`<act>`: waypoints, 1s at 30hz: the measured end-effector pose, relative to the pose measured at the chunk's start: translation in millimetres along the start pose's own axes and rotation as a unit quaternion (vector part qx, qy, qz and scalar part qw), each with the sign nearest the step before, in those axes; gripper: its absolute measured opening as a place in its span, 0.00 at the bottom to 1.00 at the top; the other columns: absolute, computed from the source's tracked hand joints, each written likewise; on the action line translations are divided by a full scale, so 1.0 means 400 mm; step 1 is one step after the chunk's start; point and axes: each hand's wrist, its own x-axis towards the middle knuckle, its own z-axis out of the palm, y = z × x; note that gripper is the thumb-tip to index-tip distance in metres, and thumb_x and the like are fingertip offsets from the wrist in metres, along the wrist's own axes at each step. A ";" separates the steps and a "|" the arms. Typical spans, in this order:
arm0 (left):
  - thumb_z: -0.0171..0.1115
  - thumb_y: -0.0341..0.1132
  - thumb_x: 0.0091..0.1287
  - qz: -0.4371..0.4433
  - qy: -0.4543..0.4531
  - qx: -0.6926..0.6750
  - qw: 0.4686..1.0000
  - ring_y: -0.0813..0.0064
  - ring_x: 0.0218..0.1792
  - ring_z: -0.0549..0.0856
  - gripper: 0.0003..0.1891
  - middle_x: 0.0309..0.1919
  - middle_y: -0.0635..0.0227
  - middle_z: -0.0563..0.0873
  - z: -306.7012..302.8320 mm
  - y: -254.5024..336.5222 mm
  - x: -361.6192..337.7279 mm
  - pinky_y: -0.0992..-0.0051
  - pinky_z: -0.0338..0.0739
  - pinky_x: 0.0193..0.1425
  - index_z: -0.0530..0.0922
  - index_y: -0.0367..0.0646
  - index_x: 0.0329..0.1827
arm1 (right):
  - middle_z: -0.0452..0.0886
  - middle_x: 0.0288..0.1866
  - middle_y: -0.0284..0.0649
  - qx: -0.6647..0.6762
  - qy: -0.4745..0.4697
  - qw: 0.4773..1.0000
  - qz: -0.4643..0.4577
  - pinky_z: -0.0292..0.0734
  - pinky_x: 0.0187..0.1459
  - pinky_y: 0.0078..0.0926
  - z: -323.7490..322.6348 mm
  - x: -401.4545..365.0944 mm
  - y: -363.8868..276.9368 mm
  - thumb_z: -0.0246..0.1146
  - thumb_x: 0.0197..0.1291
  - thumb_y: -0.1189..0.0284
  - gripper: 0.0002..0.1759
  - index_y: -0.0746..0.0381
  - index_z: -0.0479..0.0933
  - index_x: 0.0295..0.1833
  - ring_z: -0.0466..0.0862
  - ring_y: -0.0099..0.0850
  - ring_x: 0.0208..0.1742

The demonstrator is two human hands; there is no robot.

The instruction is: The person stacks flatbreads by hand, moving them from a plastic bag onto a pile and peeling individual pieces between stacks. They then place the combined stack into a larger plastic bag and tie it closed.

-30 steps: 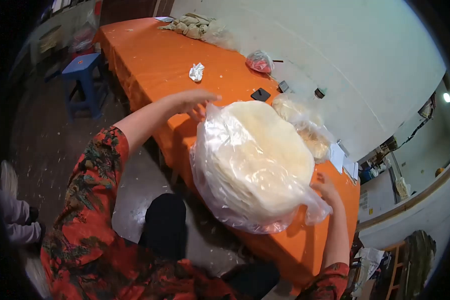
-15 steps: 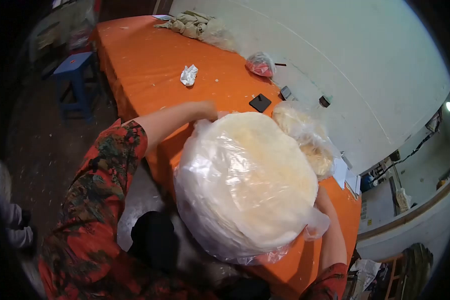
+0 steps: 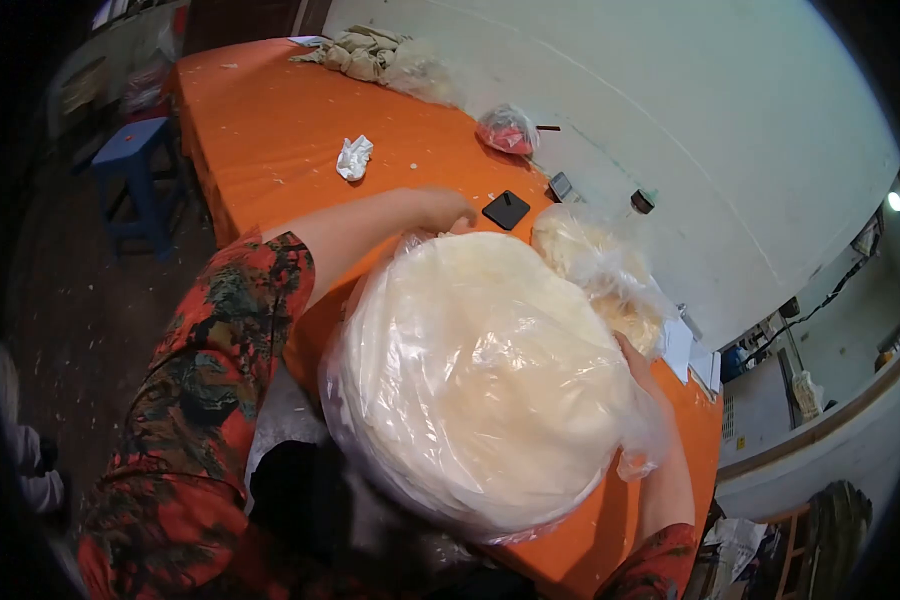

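A thick stack of round, pale flatbread-like sheets (image 3: 490, 370) lies in a clear plastic bag (image 3: 370, 440) at the near edge of the orange-covered table. My left hand (image 3: 448, 210) is at the stack's far left rim, its fingers curled down on the edge of the bag. On the right side, my right hand (image 3: 638, 362) presses round the stack's edge with the bag's film bunched against it. Part of its fingers is hidden by plastic and the stack.
Beyond the stack are a second plastic bag of pale sheets (image 3: 595, 250), a black phone-like object (image 3: 506, 210), a crumpled white tissue (image 3: 354, 158) and a red-filled bag (image 3: 508, 130). Papers (image 3: 678, 348) lie at right. A blue stool (image 3: 135, 175) stands left of the table (image 3: 260, 110).
The bagged stack has shifted slightly left and toward me in view. My left hand has moved right along its far rim. My right hand has moved up the stack's right side.
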 end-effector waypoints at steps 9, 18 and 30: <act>0.60 0.32 0.55 -0.062 -0.185 0.047 0.980 0.57 0.36 0.83 0.06 0.33 0.54 0.82 -0.035 0.019 0.023 0.62 0.75 0.34 0.79 0.42 0.35 | 0.81 0.31 0.53 -0.236 -0.052 0.970 -0.017 0.73 0.36 0.46 0.014 0.072 0.013 0.57 0.55 0.72 0.06 0.62 0.75 0.36 0.82 0.51 0.36; 0.50 0.28 0.62 -0.251 0.339 -0.332 0.844 0.68 0.21 0.77 0.02 0.26 0.60 0.79 -0.170 -0.028 0.121 0.69 0.76 0.32 0.71 0.39 0.33 | 0.81 0.31 0.52 -0.174 0.339 0.914 0.140 0.72 0.32 0.48 -0.069 0.212 -0.021 0.54 0.66 0.65 0.10 0.60 0.73 0.38 0.81 0.53 0.35; 0.55 0.28 0.61 -0.018 0.316 -0.570 0.758 0.80 0.22 0.73 0.10 0.28 0.65 0.77 -0.451 0.323 -0.363 0.75 0.71 0.31 0.68 0.40 0.45 | 0.77 0.41 0.36 0.251 0.098 0.957 -0.106 0.70 0.46 0.24 -0.341 -0.142 -0.366 0.65 0.59 0.67 0.17 0.65 0.74 0.49 0.77 0.24 0.42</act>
